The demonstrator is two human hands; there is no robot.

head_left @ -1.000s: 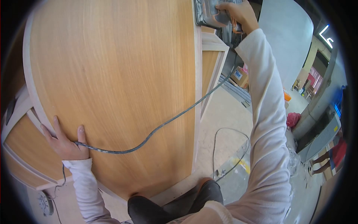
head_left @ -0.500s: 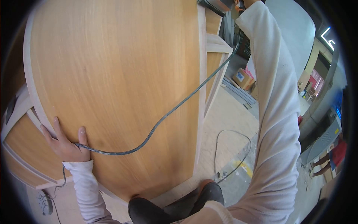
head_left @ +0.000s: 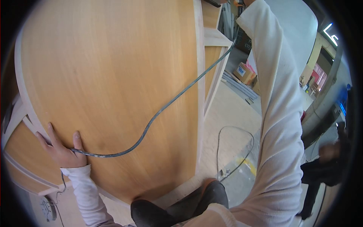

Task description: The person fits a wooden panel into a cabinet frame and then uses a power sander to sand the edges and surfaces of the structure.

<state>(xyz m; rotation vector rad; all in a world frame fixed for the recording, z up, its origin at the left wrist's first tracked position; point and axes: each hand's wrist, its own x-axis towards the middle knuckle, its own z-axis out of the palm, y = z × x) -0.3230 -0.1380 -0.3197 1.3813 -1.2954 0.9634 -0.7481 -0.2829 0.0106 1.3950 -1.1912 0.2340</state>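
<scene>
My left hand (head_left: 67, 153) lies with fingers spread on the lower left edge of a large wood-grain panel (head_left: 113, 83) with pale edging. A dark cord (head_left: 151, 123) passes beneath that hand and runs up across the panel to the upper right. At the top edge of the view, mostly cut off, my right hand (head_left: 248, 2) is closed around a corded power tool (head_left: 239, 3) with orange parts. Its dark flat base shows at the panel's top right corner; the exact kind of tool cannot be made out.
More framed panels (head_left: 34, 159) stand at left and behind. A cord loop (head_left: 253, 142) lies on the floor at right, beyond my knees. Further back are a cardboard box (head_left: 244, 73) and grey strips (head_left: 240, 89). A blurred person in dark clothes (head_left: 321, 172) is at far right.
My right hand and the tool have shifted up, further out of view. The panel and left hand sit slightly further left. A person in dark clothes has come in at right.
</scene>
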